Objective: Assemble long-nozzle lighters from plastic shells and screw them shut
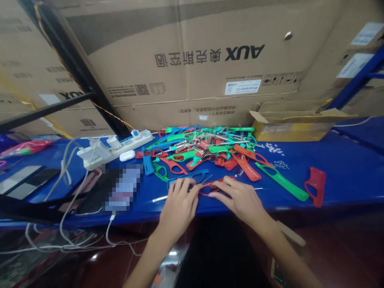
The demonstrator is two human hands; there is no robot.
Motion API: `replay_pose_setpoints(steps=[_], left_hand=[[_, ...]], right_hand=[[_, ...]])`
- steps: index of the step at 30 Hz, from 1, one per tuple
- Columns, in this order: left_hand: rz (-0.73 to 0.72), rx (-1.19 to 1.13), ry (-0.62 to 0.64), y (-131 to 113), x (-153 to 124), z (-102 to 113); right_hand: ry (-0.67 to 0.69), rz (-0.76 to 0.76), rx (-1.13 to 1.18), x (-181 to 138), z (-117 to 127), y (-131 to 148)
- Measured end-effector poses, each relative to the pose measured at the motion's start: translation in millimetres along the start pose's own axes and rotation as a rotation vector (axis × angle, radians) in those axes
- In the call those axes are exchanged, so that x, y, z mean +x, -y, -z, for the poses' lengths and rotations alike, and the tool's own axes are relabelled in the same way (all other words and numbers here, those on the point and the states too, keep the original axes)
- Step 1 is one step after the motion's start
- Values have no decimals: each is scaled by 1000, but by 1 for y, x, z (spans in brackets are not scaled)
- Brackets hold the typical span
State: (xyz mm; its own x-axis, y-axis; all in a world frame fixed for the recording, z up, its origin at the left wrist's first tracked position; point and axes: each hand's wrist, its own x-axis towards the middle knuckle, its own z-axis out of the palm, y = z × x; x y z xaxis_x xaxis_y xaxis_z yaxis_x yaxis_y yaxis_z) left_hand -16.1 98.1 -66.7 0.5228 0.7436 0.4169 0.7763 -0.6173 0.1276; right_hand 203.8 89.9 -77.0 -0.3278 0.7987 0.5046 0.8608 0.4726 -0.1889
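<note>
Both of my hands rest on the blue table (345, 176) near its front edge. My left hand (180, 206) has its fingers curled down onto a red plastic handle piece (210, 186) and a thin metal rod (159, 198) that lies beside it. My right hand (237, 198) presses on the same red piece from the right, fingers bent over it. Just behind my hands lies a blue handle piece (189, 176). Further back sits a heap of red, green and blue plastic handles (204, 150) mixed with metal rods.
A green handle (282, 180) and a red handle (316, 186) lie apart on the right. An open cardboard box (297, 124) stands at the back right. A white power strip (115, 150), cables, an earbud case (127, 155) and phones (27, 180) sit on the left. Big cartons form the back wall.
</note>
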Motion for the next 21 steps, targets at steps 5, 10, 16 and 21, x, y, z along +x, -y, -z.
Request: replay_pose_setpoints(steps=[5, 10, 16, 21], left_hand=[[18, -62, -59, 0, -4, -2], [135, -203, -108, 2, -6, -2], [268, -334, -227, 3, -5, 0], [360, -410, -428, 9, -10, 0]], right_hand=[[-161, 18, 83, 0, 8, -2], [-513, 41, 146, -40, 3, 37], [-330, -114, 325, -109, -71, 110], [-128, -173, 349, -96, -104, 103]])
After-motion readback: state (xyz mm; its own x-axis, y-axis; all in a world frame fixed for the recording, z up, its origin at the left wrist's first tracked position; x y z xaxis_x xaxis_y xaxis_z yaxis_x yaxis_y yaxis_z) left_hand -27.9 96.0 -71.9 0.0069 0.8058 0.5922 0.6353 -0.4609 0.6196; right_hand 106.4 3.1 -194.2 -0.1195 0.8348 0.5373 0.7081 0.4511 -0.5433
